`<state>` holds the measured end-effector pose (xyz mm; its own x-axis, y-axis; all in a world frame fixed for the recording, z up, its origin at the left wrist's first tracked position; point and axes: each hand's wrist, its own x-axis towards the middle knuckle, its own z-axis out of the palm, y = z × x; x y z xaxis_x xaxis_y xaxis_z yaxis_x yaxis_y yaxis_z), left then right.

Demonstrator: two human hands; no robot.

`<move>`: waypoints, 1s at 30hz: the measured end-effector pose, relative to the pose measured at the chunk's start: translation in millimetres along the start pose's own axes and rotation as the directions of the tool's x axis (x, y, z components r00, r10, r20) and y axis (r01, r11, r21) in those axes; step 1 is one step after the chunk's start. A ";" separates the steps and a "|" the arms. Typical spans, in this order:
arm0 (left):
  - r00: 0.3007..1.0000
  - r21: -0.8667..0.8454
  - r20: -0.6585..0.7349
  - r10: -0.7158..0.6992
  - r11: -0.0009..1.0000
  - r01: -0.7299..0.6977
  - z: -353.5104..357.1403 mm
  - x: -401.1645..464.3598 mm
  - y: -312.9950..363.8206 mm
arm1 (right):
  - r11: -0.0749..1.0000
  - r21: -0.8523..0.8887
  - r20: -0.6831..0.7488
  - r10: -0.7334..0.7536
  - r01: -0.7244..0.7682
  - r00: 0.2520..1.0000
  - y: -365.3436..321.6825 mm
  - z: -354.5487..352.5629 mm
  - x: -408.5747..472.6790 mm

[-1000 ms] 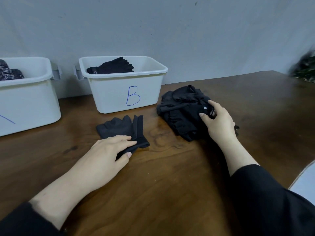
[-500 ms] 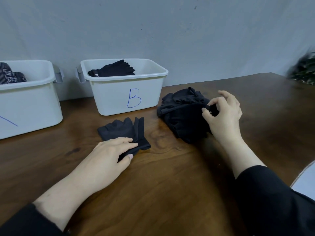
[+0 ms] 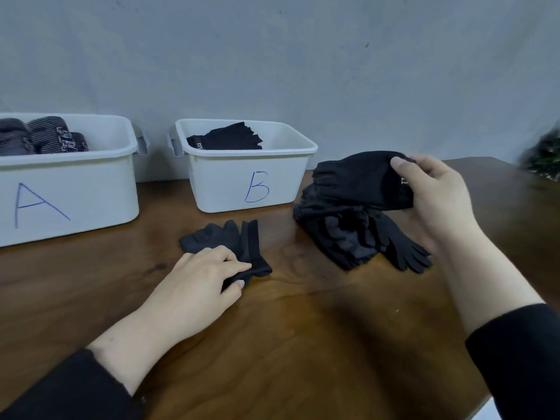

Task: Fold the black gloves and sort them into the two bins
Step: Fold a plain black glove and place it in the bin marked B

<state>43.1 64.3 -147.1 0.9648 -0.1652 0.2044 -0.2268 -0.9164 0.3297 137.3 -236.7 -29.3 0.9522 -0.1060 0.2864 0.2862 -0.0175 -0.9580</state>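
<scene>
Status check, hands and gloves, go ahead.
Left hand pinches folded glove on table. Right hand holds glove above pile. Nothing blocking bins.

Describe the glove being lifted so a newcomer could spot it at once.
Start at bin B and look right to the glove pile on the table. The lifted glove hangs above it, pinched by the right hand, alone off the table.
</scene>
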 end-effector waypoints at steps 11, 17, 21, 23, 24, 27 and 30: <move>0.917 -0.377 -0.318 -0.239 0.920 0.109 -29.1 -46.8 -26.5 | 0.994 -0.090 0.214 -0.044 0.065 0.976 18.9 103.4 -61.4; 0.796 -0.798 -0.242 -0.555 0.581 0.162 -40.2 -40.9 -28.5 | 0.998 -0.046 0.194 -0.030 0.040 0.980 33.4 162.7 -88.1; 0.758 -0.943 -0.100 -0.645 0.305 0.135 -43.7 -26.3 -26.9 | 0.999 -0.053 0.209 0.011 0.000 0.978 37.4 183.5 -96.7; 0.751 -0.947 -0.113 -0.651 0.299 0.117 -45.3 -20.2 -31.6 | 0.997 -0.074 0.215 0.037 -0.021 0.976 39.6 187.0 -96.2; 0.743 -0.941 -0.136 -0.656 0.319 0.110 -46.5 -18.1 -35.0 | 0.997 -0.079 0.222 0.035 -0.018 0.974 40.2 186.8 -96.6; 0.755 -0.834 -0.207 -0.622 0.516 0.196 -46.9 -17.8 -49.0 | 0.985 -0.168 0.292 0.010 0.040 0.956 50.9 176.9 -102.4; 0.834 -0.421 -0.179 -0.521 0.807 0.414 -38.0 -22.8 -60.9 | 0.872 -0.449 0.419 0.014 0.194 0.908 74.7 161.2 -108.6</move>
<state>29.9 137.7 -136.9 0.8995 0.4051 0.1634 0.1606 -0.6546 0.7387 72.4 -66.3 -129.8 0.9132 0.3196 0.2526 0.3862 -0.4819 -0.7865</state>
